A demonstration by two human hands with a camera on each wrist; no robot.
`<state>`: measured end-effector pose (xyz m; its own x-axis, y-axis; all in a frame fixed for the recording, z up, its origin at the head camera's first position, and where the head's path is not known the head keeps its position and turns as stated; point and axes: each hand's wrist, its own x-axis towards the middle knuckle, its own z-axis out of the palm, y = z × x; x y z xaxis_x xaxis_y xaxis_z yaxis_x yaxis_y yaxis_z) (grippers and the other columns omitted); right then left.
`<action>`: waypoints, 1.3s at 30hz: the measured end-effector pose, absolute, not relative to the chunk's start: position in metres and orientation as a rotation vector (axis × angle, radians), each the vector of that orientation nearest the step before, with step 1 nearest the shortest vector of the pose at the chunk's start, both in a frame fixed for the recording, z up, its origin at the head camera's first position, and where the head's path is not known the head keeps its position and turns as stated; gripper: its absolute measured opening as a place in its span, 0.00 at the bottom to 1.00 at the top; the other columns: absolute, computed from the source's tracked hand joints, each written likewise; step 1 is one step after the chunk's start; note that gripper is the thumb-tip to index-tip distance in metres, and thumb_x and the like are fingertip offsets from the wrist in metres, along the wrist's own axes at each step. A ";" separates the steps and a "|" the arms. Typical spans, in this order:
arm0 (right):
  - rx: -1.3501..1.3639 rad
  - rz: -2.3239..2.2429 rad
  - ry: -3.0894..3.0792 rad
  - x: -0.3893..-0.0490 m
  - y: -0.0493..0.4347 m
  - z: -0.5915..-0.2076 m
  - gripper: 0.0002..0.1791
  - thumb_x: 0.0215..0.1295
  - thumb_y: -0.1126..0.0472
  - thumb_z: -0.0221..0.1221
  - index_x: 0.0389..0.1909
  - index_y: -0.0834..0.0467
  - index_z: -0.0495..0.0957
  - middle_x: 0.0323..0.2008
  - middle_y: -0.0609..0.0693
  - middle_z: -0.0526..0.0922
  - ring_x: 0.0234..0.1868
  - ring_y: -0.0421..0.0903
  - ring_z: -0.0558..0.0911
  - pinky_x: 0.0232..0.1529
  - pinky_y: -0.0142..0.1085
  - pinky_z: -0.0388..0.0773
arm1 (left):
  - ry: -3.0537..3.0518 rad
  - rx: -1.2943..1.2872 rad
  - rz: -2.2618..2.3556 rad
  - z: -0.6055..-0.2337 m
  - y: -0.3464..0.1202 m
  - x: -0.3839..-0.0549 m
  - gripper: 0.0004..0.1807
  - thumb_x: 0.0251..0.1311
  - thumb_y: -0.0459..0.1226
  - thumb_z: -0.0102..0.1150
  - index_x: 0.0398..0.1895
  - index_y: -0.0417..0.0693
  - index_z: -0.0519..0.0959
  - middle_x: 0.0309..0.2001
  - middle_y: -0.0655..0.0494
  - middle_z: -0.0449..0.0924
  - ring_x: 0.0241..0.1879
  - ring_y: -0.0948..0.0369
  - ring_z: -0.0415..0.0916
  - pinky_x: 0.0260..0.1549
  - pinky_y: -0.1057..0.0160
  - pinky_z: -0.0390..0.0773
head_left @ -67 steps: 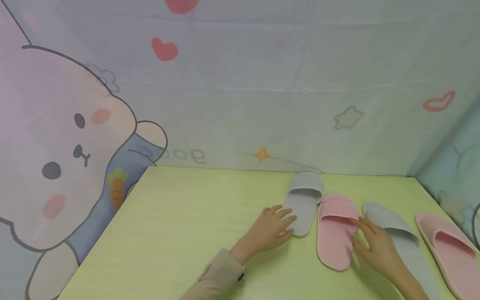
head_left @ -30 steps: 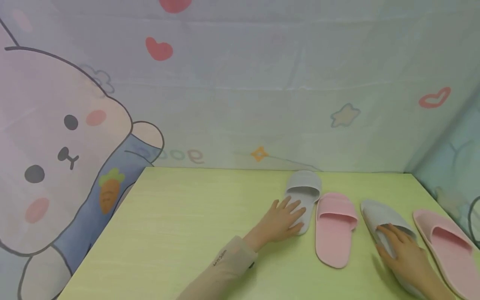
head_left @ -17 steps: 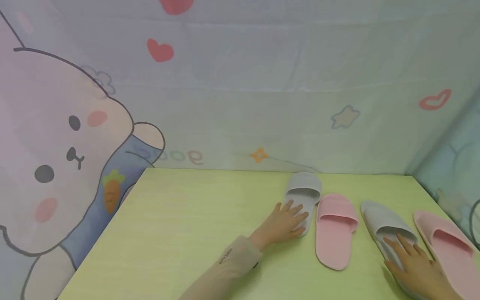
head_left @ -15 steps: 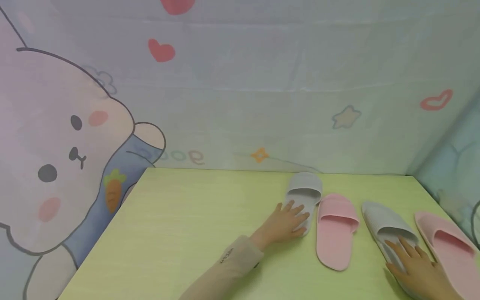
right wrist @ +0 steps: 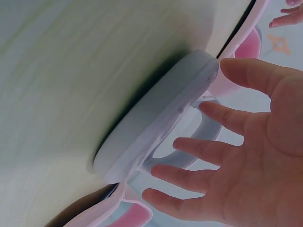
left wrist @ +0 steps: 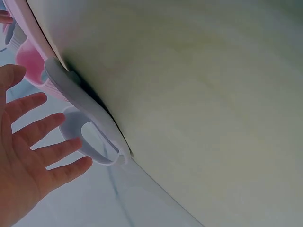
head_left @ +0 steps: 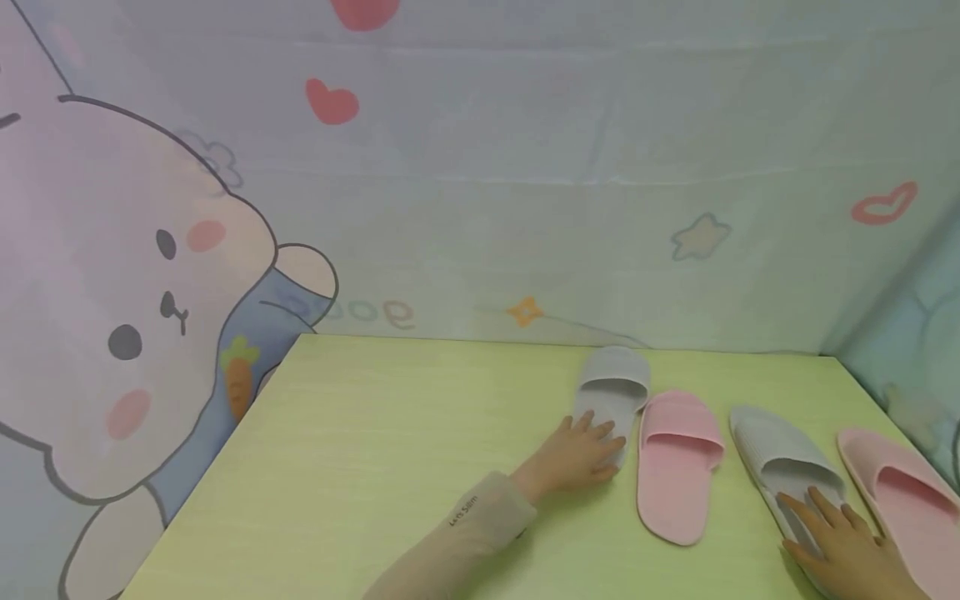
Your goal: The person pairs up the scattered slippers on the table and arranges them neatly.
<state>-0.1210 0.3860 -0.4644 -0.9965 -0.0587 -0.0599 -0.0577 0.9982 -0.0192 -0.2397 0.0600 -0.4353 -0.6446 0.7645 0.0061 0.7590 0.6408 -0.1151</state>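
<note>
Left grey slipper [head_left: 613,367] is partly covered at its near end by the left hand [head_left: 572,457]; right grey slipper [head_left: 783,442], likewise by the right hand [head_left: 847,546]. Hands are held apart, fingers of both spread, neither clamped on anything; whether the slippers are touched cannot be told. Left pink slipper [head_left: 675,496] is laid on the table [head_left: 420,417] between the hands, right pink slipper [head_left: 892,452] just right of the right hand. Toes are pointed far. Small dark lettering is printed on the sleeve [head_left: 480,525], not surely legible; faint reversed letters are seen on the backdrop [head_left: 480,167].
</note>
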 end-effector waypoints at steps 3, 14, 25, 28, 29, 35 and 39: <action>-0.085 -0.034 3.074 -0.121 0.388 -0.466 0.37 0.58 0.34 0.45 0.60 0.55 0.58 0.57 0.72 0.63 0.49 0.79 0.63 0.35 0.69 0.63 | -2.777 -1.305 0.198 -0.436 0.062 -0.239 0.24 0.64 0.53 0.37 0.63 0.63 0.61 0.66 0.59 0.60 0.65 0.52 0.58 0.59 0.52 0.65; -0.100 -0.060 3.051 -0.118 0.388 -0.465 0.37 0.59 0.35 0.44 0.61 0.57 0.57 0.56 0.74 0.62 0.47 0.80 0.64 0.33 0.70 0.63 | -2.765 -1.336 0.232 -0.440 0.065 -0.242 0.25 0.64 0.54 0.36 0.64 0.63 0.60 0.66 0.59 0.59 0.65 0.54 0.58 0.59 0.55 0.66; -0.128 -0.213 3.052 -0.115 0.380 -0.473 0.40 0.65 0.41 0.42 0.68 0.44 0.29 0.57 0.78 0.56 0.50 0.84 0.54 0.32 0.76 0.56 | -2.869 -1.371 0.151 -0.441 0.059 -0.244 0.26 0.63 0.53 0.39 0.64 0.61 0.59 0.67 0.57 0.57 0.65 0.51 0.56 0.61 0.57 0.62; -0.115 -0.207 3.031 -0.114 0.380 -0.474 0.41 0.65 0.40 0.40 0.68 0.44 0.26 0.58 0.79 0.53 0.50 0.85 0.52 0.32 0.76 0.57 | -2.903 -1.377 0.113 -0.442 0.059 -0.244 0.26 0.64 0.53 0.40 0.65 0.61 0.59 0.67 0.56 0.56 0.66 0.50 0.55 0.63 0.57 0.61; -0.111 -0.200 3.029 -0.114 0.379 -0.474 0.41 0.65 0.39 0.40 0.68 0.44 0.26 0.58 0.79 0.54 0.51 0.85 0.52 0.32 0.75 0.57 | -2.911 -1.378 0.107 -0.443 0.059 -0.244 0.27 0.64 0.53 0.39 0.65 0.61 0.58 0.68 0.56 0.56 0.66 0.50 0.54 0.63 0.57 0.60; -0.091 -0.176 3.023 -0.113 0.379 -0.476 0.41 0.64 0.38 0.39 0.68 0.45 0.27 0.59 0.78 0.52 0.52 0.84 0.51 0.34 0.76 0.55 | -2.947 -1.380 0.114 -0.444 0.059 -0.243 0.28 0.63 0.54 0.39 0.66 0.62 0.55 0.69 0.57 0.53 0.67 0.50 0.52 0.64 0.57 0.59; -0.085 -0.174 3.022 -0.111 0.379 -0.477 0.42 0.64 0.37 0.39 0.68 0.46 0.26 0.59 0.78 0.52 0.52 0.85 0.51 0.34 0.76 0.55 | -2.972 -1.384 0.179 -0.443 0.059 -0.241 0.31 0.62 0.56 0.39 0.68 0.62 0.52 0.70 0.58 0.49 0.68 0.51 0.49 0.65 0.57 0.57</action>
<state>-0.1115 0.3789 -0.4773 -0.9919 -0.0624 -0.1102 -0.0494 0.9919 -0.1173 -0.2409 0.0593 -0.4433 -0.6365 0.7516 -0.1733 0.7669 0.6406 -0.0387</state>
